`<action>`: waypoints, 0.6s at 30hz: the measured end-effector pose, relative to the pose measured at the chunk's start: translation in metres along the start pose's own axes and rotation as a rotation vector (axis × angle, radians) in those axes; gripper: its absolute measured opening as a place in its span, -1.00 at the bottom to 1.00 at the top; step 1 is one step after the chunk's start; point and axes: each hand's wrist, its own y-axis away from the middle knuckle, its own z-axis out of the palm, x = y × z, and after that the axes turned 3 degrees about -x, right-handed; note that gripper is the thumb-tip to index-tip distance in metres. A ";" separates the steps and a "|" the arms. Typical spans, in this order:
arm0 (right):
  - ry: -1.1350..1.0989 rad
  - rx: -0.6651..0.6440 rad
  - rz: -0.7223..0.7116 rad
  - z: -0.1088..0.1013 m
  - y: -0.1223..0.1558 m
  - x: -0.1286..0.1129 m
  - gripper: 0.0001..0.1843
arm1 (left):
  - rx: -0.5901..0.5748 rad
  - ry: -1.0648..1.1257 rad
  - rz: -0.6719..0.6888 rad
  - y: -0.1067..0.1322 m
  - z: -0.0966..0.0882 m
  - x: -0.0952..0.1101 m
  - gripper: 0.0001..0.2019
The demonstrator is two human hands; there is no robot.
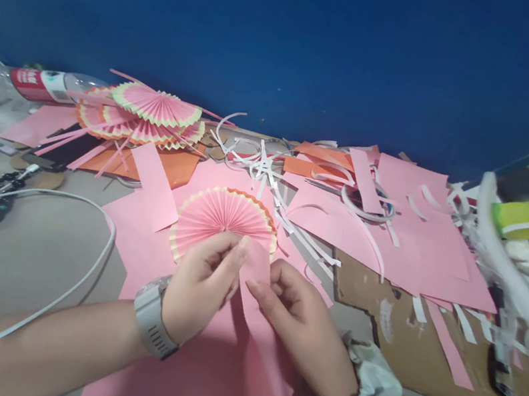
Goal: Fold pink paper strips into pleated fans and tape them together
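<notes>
Both my hands pinch one strip of pink paper [252,301] in front of me. My left hand [202,282], with a grey watch at the wrist, grips its upper end between thumb and fingers. Lower on the strip's right edge, my right hand [300,305] closes on it, a pale scrunchie around that wrist. Just beyond my hands lies a round pleated paper fan [226,215], pink with a cream and orange rim, its near part hidden by my hands. Large pink sheets [154,369] spread beneath.
More pleated fans [152,108] are stacked at the back left by a plastic bottle [40,85]. White paper strips [263,164] lie tangled at the back. Pink sheets [388,246] rest over cardboard [364,296] at right. A white cable [103,252] loops at left; a blue panel [290,47] stands behind.
</notes>
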 end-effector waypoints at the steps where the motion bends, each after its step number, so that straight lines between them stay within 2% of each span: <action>1: -0.001 0.014 0.000 0.000 0.000 -0.001 -0.68 | 0.004 0.004 0.005 -0.001 0.000 0.002 -0.70; 4: -0.007 0.040 -0.012 -0.003 0.000 -0.006 -0.69 | 0.018 -0.001 0.030 -0.003 -0.001 0.007 -0.71; 11: 0.030 0.001 0.017 -0.009 -0.003 -0.013 -0.63 | 0.034 0.002 0.054 -0.005 -0.002 0.009 -0.67; 15: -0.023 -0.037 0.008 -0.010 -0.002 -0.019 -0.65 | 0.080 0.033 0.036 -0.009 -0.004 0.010 -0.68; 18: -0.088 -0.077 0.013 -0.012 0.001 -0.028 -0.71 | 0.113 0.046 0.084 -0.008 -0.006 0.016 -0.68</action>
